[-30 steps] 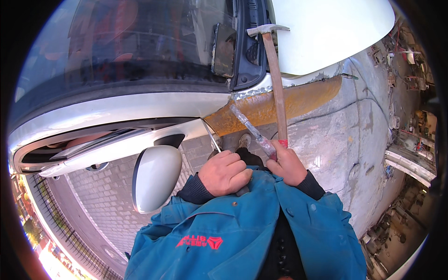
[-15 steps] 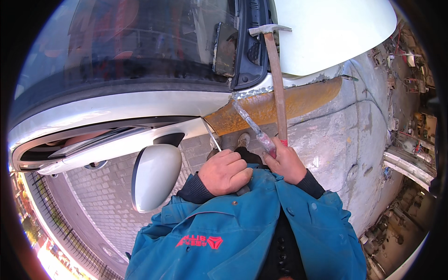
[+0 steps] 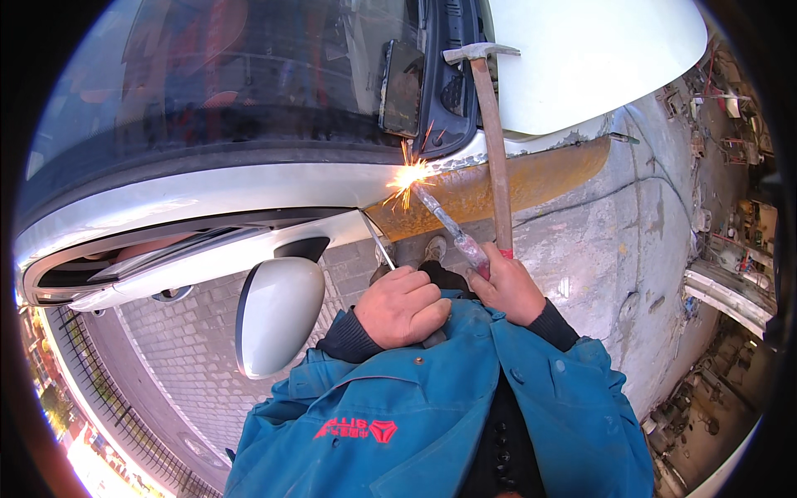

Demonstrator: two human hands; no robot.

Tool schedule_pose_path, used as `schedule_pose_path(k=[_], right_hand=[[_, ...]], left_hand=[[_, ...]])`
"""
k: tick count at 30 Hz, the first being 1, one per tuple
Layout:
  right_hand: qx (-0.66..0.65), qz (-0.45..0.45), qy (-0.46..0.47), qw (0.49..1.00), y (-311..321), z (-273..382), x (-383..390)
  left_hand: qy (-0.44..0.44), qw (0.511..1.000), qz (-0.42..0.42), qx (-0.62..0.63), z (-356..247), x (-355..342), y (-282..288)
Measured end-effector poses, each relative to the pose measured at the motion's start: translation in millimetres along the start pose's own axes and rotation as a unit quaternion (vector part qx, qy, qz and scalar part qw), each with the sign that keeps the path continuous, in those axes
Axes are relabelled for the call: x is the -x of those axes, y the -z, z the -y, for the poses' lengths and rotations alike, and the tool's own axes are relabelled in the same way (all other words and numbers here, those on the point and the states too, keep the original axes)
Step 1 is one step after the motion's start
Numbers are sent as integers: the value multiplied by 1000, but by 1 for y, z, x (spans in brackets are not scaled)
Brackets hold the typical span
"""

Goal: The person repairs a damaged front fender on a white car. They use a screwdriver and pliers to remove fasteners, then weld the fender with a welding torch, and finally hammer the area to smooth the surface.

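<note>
My right hand (image 3: 513, 290) is closed round the reddish, worn grip of a welding gun (image 3: 440, 214). Its metal rod reaches up to the corner of a bare, rusty brown fender (image 3: 531, 183), where bright sparks (image 3: 411, 176) burst and hide the tip. In my closed left hand (image 3: 402, 309) is a screwdriver-like pry tool (image 3: 378, 236), its thin metal shaft ending at the gap between fender and white door. A hammer (image 3: 491, 133) lies across the fender's upper edge, its head on the car and its handle end just behind my right hand.
A white wing mirror (image 3: 282, 317) juts out by my left forearm. A dark phone (image 3: 401, 87) lies at the windscreen's base, beside the white bonnet (image 3: 594, 58). Cables (image 3: 594, 196) run over the floor at right, and clutter (image 3: 743, 241) lines the far right.
Sparks have flared up at the welding gun's tip, against the fender corner. Both hands, the pry tool and the hammer have hardly moved.
</note>
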State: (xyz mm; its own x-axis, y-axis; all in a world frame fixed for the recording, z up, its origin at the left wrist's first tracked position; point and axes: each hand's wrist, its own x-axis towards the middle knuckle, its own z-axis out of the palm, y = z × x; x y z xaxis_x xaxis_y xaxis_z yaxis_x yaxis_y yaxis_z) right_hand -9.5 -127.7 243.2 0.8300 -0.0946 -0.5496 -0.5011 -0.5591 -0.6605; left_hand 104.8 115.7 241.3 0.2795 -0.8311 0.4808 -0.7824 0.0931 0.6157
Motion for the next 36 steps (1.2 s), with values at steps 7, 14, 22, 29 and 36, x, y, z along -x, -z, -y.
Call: schedule_pose_path(k=[7, 14, 22, 29, 36], right_hand=[[-1, -16, 0, 1000, -3, -4, 0], [-10, -7, -3, 1000, -1, 0, -2], [-7, -5, -19, 1000, 0, 0, 1], [-5, 1, -20, 1000, 0, 0, 2], [-2, 0, -8, 1000, 0, 0, 1]], left_hand=[[-2, 1000, -1, 16, -1, -1, 0], [-2, 1000, -2, -7, 0, -1, -2], [4, 1000, -4, -3, -1, -1, -2], [3, 1000, -7, -3, -1, -2, -2], [1, 1000, -6, -6, -1, -1, -3]])
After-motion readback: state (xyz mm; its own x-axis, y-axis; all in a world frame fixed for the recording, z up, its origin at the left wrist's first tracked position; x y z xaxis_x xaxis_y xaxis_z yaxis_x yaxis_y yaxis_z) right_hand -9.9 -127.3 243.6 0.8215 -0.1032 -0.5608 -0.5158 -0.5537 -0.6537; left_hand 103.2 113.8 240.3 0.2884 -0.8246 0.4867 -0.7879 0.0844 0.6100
